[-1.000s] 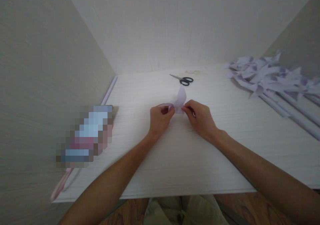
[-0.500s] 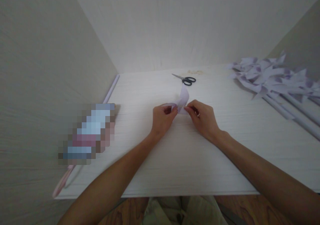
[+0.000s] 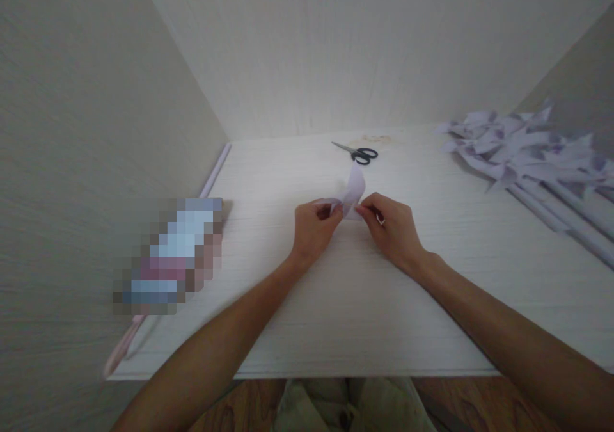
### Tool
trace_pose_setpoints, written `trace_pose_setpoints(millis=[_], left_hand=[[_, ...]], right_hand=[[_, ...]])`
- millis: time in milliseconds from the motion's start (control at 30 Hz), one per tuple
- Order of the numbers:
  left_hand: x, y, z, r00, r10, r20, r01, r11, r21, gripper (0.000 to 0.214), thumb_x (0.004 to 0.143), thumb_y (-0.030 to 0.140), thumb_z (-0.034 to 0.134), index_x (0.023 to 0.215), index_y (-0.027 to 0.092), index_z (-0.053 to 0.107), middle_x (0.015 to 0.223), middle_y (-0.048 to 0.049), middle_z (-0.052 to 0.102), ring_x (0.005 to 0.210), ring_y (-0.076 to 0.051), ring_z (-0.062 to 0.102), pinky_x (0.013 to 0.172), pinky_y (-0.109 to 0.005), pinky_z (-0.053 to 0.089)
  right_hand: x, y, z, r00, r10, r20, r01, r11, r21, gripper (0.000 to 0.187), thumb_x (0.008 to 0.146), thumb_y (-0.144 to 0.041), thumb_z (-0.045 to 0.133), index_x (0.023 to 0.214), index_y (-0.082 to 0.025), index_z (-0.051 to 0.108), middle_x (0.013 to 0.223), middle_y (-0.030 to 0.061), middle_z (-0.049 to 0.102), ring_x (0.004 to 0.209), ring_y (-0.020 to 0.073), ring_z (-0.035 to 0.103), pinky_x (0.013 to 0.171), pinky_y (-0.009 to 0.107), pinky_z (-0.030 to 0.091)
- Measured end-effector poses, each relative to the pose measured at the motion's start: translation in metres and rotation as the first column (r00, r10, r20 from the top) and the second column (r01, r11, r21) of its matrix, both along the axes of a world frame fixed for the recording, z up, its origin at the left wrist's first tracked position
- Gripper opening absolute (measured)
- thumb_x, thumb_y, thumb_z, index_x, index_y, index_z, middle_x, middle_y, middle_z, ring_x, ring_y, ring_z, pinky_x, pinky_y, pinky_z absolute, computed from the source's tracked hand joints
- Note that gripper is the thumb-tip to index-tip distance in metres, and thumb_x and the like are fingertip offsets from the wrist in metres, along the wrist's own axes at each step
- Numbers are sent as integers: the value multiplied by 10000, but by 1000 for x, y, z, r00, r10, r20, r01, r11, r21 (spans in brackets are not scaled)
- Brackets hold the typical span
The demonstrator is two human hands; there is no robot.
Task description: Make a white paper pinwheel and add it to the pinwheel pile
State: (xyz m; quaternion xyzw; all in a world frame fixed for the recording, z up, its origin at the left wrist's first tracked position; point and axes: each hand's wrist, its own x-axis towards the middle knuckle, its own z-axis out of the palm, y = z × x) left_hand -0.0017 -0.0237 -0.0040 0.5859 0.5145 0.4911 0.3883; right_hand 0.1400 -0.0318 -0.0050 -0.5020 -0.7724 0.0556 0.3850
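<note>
Over the middle of the white table, a pale purple paper piece (image 3: 355, 184) with curled, pointed flaps is held between my two hands. My left hand (image 3: 316, 227) pinches it near its centre, thumb and fingers closed on the folds. One flap stands up away from me, and another curls over the left fingers. At the lower right corner of the paper, my right hand (image 3: 391, 224) grips with thumb and forefinger. The fingertips hide part of the folds. Just beyond the paper lie scissors (image 3: 361, 154) with black handles, blades pointing left.
Several paper pinwheels (image 3: 518, 150) on rolled paper sticks (image 3: 570, 217) are heaped at the right. Along the left wall lies a pale purple rolled tube (image 3: 215, 169), beside a blurred-out item (image 3: 177, 246). Walls enclose the table (image 3: 307, 323) at the back and sides.
Almost nothing differs. The whole view has shifted very slightly to the right; both hands keep the same grip on the paper.
</note>
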Motion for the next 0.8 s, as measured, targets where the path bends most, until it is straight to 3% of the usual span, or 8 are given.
trace_pose_setpoints(millis=[800], left_hand=[[0,0,-2,1000,-6,-10,6,1000,-1,196,677,275,521,633,131,647,624,-8,606,593,-106,554,554,-206,431]], right_hand=[[-1,0,0,1000,-23,3,23,1000,-12,169,791,-240,442,636,-180,475,554,-3,511,485,105,421,494,231,308]])
